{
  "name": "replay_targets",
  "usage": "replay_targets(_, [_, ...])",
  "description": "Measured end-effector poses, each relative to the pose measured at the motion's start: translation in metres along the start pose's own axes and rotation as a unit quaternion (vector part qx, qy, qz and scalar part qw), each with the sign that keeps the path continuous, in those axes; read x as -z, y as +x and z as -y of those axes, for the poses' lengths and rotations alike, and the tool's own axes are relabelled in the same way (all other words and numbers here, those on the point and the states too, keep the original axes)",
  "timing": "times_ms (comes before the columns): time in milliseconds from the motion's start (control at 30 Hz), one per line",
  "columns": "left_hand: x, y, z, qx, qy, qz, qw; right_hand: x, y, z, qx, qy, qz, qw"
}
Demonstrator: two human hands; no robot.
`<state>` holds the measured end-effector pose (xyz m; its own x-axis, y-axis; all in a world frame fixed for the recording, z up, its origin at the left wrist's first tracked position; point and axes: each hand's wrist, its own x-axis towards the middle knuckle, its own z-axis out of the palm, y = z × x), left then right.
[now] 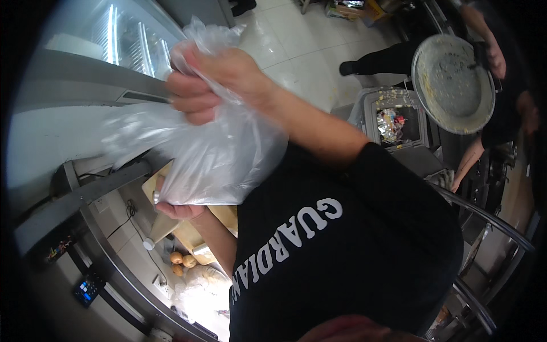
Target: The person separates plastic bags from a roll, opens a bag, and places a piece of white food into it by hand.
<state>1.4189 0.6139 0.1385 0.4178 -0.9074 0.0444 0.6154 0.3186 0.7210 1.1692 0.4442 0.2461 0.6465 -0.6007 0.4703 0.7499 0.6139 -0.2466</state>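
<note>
A translucent plastic bag (226, 149) hangs in front of my chest, its loose side blurred towards the left. High up, my right hand (213, 81) is closed in a fist around the bunched neck of the bag, and crumpled plastic sticks out above the fist. Lower down, my left hand (181, 209) supports the bag's flat bottom, with the fingers curled around its edge. A small silvery round part (156, 197) shows at the left fingertips; I cannot tell what it belongs to. The bag's contents are hidden by the cloudy plastic.
At right, another person tilts a large, food-smeared metal pan (455, 83) beside a waste bin (421, 132) holding crumpled foil. A lit glass-fronted fridge (128, 47) stands upper left. Several round brown vegetables (183, 261) lie lower left. Metal rails (483, 218) run at right.
</note>
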Motion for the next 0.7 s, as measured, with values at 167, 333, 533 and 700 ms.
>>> replay_targets(167, [0.021, 0.013, -0.026, 0.189, -0.066, -0.021, 0.980, 0.135, -0.127, 0.053, -0.005, -0.648, -0.439, 0.622])
replay_targets(333, [-0.029, 0.026, -0.008, 0.279, -0.071, 0.150, 0.946, 0.036, -0.061, -0.027, -0.085, -0.532, -0.346, 0.768])
replay_targets(533, [-0.023, 0.026, 0.001, 0.205, -0.025, 0.114, 0.972, 0.018, -0.011, -0.077, -0.198, -0.668, -0.117, 0.707])
replay_targets(700, [-0.015, 0.010, -0.011, 0.216, -0.122, 0.131, 0.960, -0.017, 0.002, -0.051, -0.183, -0.549, -0.147, 0.802])
